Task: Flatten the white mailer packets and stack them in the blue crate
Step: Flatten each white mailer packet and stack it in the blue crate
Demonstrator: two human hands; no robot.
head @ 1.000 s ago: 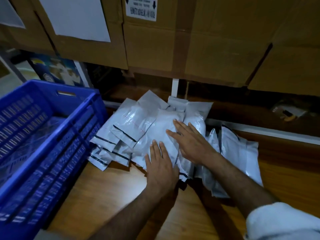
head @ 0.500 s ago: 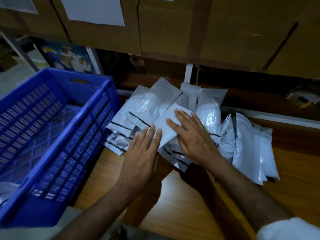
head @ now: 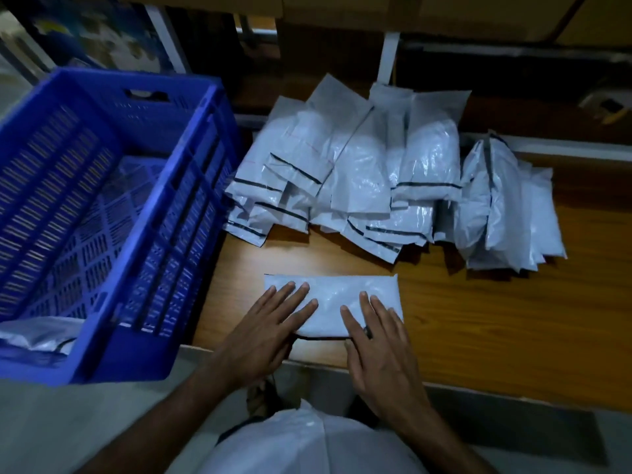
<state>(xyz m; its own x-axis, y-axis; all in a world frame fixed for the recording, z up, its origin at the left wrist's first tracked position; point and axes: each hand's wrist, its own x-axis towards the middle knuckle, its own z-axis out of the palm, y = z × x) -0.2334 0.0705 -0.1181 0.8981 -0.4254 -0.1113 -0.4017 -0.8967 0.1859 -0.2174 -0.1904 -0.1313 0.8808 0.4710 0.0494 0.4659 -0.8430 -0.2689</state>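
Packet under the hands: one white mailer packet (head: 337,304) lies flat on the brown worktop (head: 496,323), close to the near edge, apart from the other packets.
Left hand (head: 265,331): it rests palm down on the left part of the packet. Its fingers (head: 290,299) are straight and a little spread. They curl round nothing.
Right hand (head: 379,347): it rests palm down on the right part of the packet. Its fingers (head: 367,311) are straight and a little spread too. A dark ring (head: 368,332) sits on one finger.
Big pile (head: 345,172): many white packets with thin black lines lie heaped on the far side of the worktop, overlapping each other.
Small pile (head: 506,206): more white packets lean together just right of the big pile.
Blue crate (head: 178,213): it stands on the left, just beside the big pile. Its walls have many slots.
Inside the crate: one pale packet (head: 34,335) shows in the near left corner. The rest of the crate floor is dim.
Cardboard boxes (head: 376,8): they sit at the far top, above the worktop.
Person: a white shirt (head: 307,443) shows at the near edge.
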